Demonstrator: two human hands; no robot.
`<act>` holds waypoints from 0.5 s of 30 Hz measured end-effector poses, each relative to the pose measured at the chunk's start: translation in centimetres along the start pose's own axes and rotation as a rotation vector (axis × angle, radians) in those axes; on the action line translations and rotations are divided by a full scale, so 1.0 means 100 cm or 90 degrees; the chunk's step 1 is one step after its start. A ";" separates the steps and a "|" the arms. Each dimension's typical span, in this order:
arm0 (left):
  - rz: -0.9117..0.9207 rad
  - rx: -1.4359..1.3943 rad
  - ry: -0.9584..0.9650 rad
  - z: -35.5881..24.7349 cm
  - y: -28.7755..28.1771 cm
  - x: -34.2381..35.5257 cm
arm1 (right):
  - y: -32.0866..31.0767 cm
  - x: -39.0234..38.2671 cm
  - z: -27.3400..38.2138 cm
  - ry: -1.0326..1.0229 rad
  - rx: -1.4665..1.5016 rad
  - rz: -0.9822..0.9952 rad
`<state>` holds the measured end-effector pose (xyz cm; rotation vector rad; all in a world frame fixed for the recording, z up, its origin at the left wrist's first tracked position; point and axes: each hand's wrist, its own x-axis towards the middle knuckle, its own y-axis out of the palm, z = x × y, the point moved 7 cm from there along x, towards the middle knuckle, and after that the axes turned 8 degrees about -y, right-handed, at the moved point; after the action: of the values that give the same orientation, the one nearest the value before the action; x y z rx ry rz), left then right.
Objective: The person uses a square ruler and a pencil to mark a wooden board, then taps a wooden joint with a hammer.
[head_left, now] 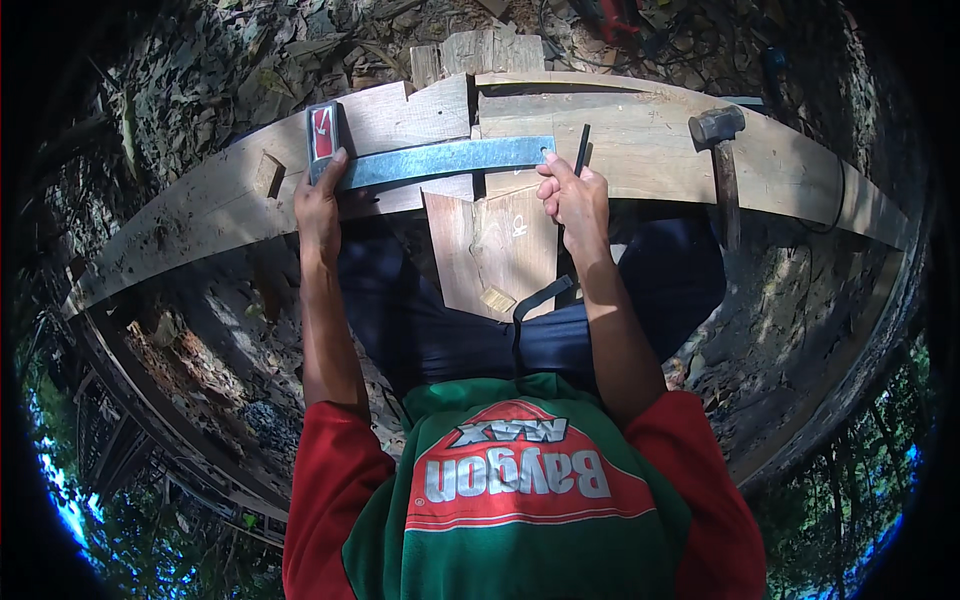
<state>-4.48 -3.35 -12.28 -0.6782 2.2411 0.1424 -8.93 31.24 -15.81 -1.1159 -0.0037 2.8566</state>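
Note:
A try square with a broad metal blade and a dark, red-faced stock lies across the pale timber. My left hand grips the stock's lower end, thumb on top. At the blade's far end, my right hand has curled fingers, one digit touching beside the blade's small hole. A dark pencil sticks up out of that hand, its lower part hidden by the fingers. Beneath the blade, a vertical board with chalk marks meets the timber, and a dark gap runs between the pieces.
A hammer rests on the timber to the right, its handle toward me. Small wood blocks lie on the left part and on the vertical board. My legs are around the board. Dry leaves cover the ground beyond.

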 end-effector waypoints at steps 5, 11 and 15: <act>0.000 -0.006 0.013 0.001 -0.001 0.003 | 0.000 -0.001 0.002 0.006 -0.002 -0.003; -0.007 -0.006 0.004 0.003 -0.002 0.004 | 0.000 -0.001 0.003 -0.002 -0.001 -0.006; -0.013 0.006 -0.007 0.004 -0.003 0.004 | 0.000 -0.002 0.004 -0.005 0.001 -0.003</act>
<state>-4.33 -3.71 -12.80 -0.6938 2.2216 0.1240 -9.08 31.21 -15.41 -1.1038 -0.0045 2.8557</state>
